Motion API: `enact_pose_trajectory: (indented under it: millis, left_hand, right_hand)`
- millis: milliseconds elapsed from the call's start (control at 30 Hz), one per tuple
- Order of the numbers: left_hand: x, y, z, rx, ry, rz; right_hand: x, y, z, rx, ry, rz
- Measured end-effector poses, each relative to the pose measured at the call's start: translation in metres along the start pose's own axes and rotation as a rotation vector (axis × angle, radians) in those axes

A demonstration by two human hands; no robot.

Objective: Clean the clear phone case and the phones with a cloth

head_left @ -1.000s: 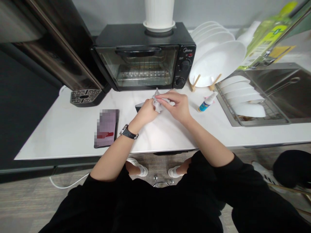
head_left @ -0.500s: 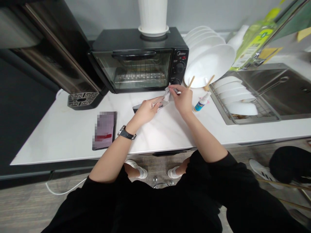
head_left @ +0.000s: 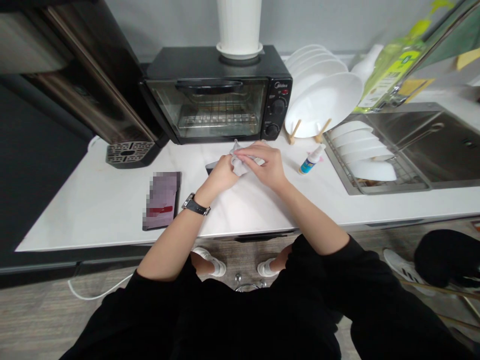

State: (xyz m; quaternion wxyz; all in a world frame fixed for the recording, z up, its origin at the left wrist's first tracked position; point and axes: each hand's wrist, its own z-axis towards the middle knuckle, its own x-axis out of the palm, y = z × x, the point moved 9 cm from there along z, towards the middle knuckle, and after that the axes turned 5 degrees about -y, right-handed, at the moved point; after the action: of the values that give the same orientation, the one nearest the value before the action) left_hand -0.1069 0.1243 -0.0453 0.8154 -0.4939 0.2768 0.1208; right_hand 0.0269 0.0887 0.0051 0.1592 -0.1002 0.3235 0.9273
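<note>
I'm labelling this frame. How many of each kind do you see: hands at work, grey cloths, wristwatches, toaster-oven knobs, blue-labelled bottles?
Left hand and right hand: 2
Grey cloth: 1
Wristwatch: 1
Toaster-oven knobs: 2
Blue-labelled bottle: 1
Total: 7

We have free tabletop [head_left: 243, 212] between our forearms [head_left: 311, 215], from our 2 hands [head_left: 266, 162] to the front edge, and more between the right forearm and the sink [head_left: 350, 188]. The oven [head_left: 215, 95] blocks us just behind the hands; to the right stand the spray bottle [head_left: 309, 162] and upright plates [head_left: 324, 105], to the left a tall dark machine [head_left: 86, 70].
</note>
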Motion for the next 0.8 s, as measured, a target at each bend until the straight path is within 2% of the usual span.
enact_pose_trajectory:
  millis: [67, 167, 267, 400, 533, 700, 800]
  left_hand:
    - [-0.004, 0.000, -0.001, 0.007, -0.028, 0.037]
    - [-0.001, -0.001, 0.000, -0.012, 0.013, 0.066]
    - [0.006, -0.003, 0.003, -0.028, 0.072, 0.011]
    - [0.010, -0.005, 0.003, -0.046, 0.077, -0.187]
    - [0.013, -0.005, 0.000, -0.070, 0.099, -0.243]
    - [0.011, -0.007, 0.000, -0.081, 0.095, -0.224]
    - [0.008, -0.006, 0.002, -0.066, 0.071, -0.107]
  right_hand:
    - [0.005, 0.012, -0.001, -0.045, 0.028, 0.025]
    - [0.002, 0.007, 0.001, -0.029, 0.012, 0.004]
    - [-0.011, -0.019, 0.004, 0.061, -0.055, -0.078]
    - [-0.034, -0.063, 0.004, 0.257, -0.165, -0.234]
    - [-0.043, -0.082, 0.002, 0.323, -0.201, -0.282]
    - [-0.038, -0.077, 0.003, 0.331, -0.181, -0.193]
    - [-0.027, -0.054, 0.004, 0.276, -0.114, -0.093]
